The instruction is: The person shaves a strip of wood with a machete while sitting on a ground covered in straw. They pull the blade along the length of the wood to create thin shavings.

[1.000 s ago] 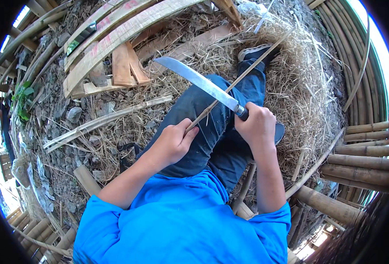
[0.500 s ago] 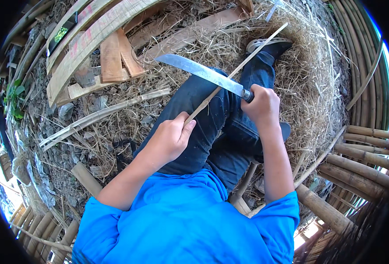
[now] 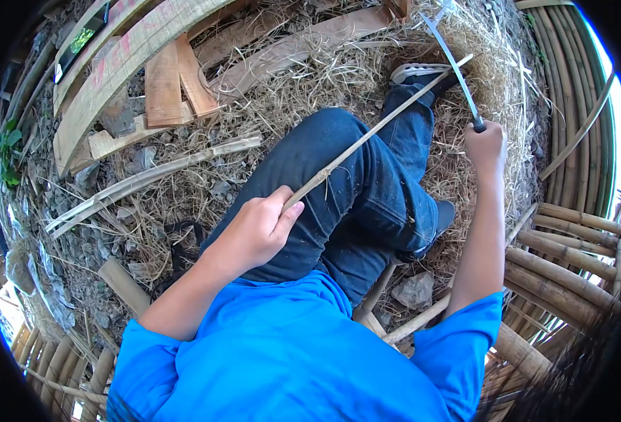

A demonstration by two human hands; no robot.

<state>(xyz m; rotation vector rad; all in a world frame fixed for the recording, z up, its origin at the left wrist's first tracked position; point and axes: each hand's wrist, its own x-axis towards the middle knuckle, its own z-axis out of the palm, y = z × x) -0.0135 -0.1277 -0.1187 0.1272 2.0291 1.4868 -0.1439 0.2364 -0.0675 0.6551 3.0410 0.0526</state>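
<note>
A long thin bamboo strip (image 3: 379,125) slants across my bent knee, its far tip above my shoe. My left hand (image 3: 260,226) grips its near end over my thigh, thumb pressed along it. Out to the right, my right hand (image 3: 487,150) is closed round the dark handle of a machete (image 3: 455,69). The long grey blade points forward and a little left, seen almost edge-on. Its lower part passes close to the strip's far tip; whether they touch I cannot tell.
Pale shavings (image 3: 497,84) cover the ground around my feet. Curved wooden planks (image 3: 135,60) lie at the far left, with a phone-like dark object (image 3: 82,43) on them. A split bamboo piece (image 3: 156,176) rests left of my leg. Bamboo poles (image 3: 571,267) stand at the right.
The machete has left the strip's middle and swung out to the right and forward, turning from sideways to pointing ahead. My left hand still holds the strip in nearly the same place.
</note>
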